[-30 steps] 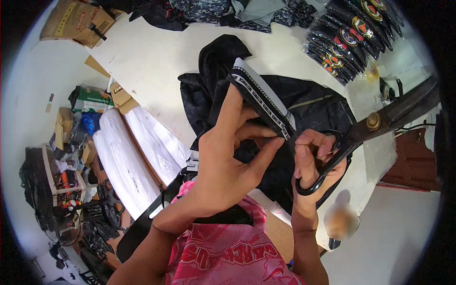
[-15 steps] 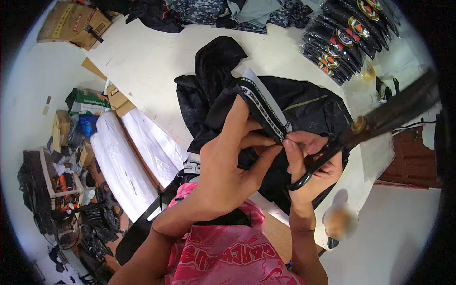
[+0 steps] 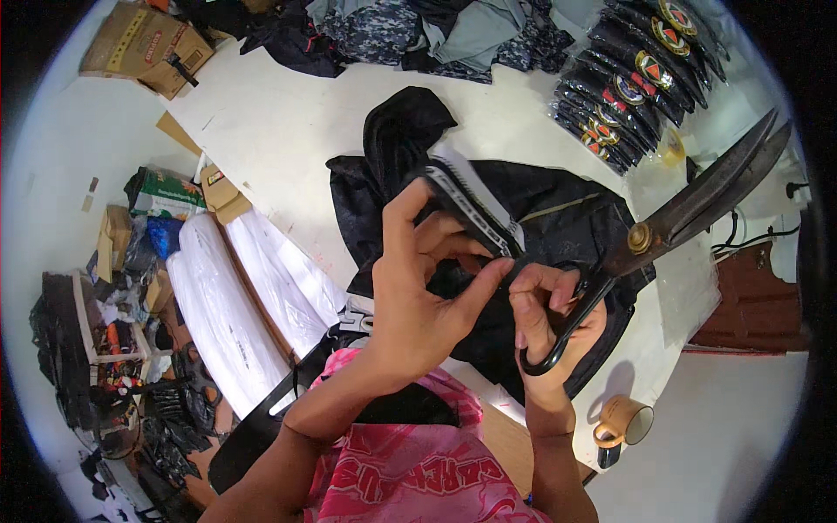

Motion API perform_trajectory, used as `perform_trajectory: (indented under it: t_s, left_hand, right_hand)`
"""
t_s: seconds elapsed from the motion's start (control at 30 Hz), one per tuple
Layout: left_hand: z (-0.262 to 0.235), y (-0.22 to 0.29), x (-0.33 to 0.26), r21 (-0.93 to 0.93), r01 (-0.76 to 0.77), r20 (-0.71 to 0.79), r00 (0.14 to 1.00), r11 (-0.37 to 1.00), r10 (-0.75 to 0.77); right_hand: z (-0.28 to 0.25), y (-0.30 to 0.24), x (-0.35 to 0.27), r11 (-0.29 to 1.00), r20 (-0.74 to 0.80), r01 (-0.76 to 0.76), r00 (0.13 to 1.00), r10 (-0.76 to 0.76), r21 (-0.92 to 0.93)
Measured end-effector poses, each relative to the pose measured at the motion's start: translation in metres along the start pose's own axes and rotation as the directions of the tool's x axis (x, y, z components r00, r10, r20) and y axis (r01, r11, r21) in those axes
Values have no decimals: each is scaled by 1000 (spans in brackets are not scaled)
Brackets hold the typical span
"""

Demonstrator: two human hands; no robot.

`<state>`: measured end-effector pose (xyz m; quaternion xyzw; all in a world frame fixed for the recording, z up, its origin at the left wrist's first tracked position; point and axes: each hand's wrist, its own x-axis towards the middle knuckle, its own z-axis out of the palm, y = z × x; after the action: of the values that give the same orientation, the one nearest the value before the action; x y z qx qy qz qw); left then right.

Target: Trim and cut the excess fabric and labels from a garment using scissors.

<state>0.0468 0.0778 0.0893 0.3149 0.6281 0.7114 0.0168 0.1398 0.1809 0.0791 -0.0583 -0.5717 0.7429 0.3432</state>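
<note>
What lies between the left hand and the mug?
In the head view: black garment, the right hand holding scissors, then white tabletop.

Lettered band (image 3: 471, 213) blurred; black garment (image 3: 567, 196) partly hidden behind left grip (image 3: 422, 303); camouflage clothes (image 3: 375, 37) cut off at top

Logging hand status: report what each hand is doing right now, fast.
Left hand: closed, pinching the black-and-white band.
Right hand: closed, holding the scissors; whether its fingertips pinch anything else can't be told.
</note>
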Motion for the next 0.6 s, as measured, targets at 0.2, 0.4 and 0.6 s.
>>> perform_trajectory:
  t_s: [0.2, 0.4, 0.6]
  left_hand:
    - [3, -6, 0, 0, -140, 40, 989, 990, 140]
    - [6, -14, -6, 89, -90, 158, 985, 992, 76]
    - [16, -24, -12, -313, 231, 37, 972, 921, -231]
  right_hand:
    - [5, 2, -4, 1000, 44, 9, 999, -8, -21]
    - [6, -2, -5, 999, 63, -53, 997, 54, -6]
    - [6, -5, -2, 995, 22, -98, 995, 98, -18]
